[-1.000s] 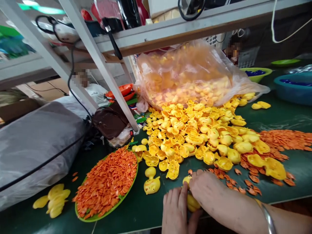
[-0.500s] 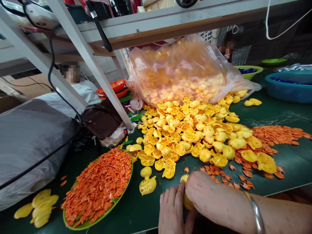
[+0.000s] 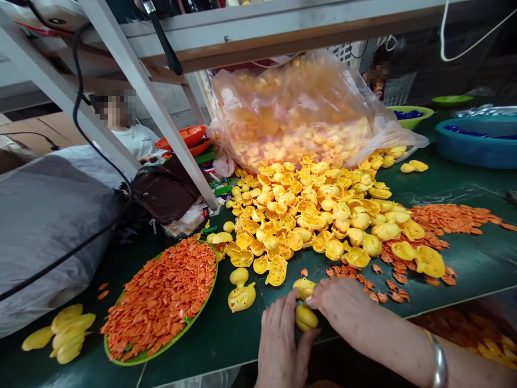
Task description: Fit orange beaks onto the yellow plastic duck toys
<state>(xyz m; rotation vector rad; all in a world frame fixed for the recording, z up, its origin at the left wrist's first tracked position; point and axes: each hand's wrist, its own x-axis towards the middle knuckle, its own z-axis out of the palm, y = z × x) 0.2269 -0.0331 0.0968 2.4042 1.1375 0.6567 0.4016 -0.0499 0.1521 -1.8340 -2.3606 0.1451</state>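
Observation:
Near the table's front edge, my left hand curls round a yellow plastic toy duck, its thumb below and its fingers along the left side. My right hand has its fingers closed on the same duck's upper right part; its fingertips are partly hidden. Just left of my hands, a loose yellow duck half lies on the green table. Beyond them spreads a large heap of yellow duck halves, some showing their hollow insides. Small orange plastic pieces are scattered past my right hand.
On the left stands a green-rimmed tray piled with orange pieces. Behind the heap slumps a clear plastic bag of yellow parts. A shelf post comes down at left. A blue basin stands at right. Two people sit farther back.
My right hand has shifted slightly up and right, showing more of the yellow duck between my hands. My left hand stays round it. The whole view has moved slightly.

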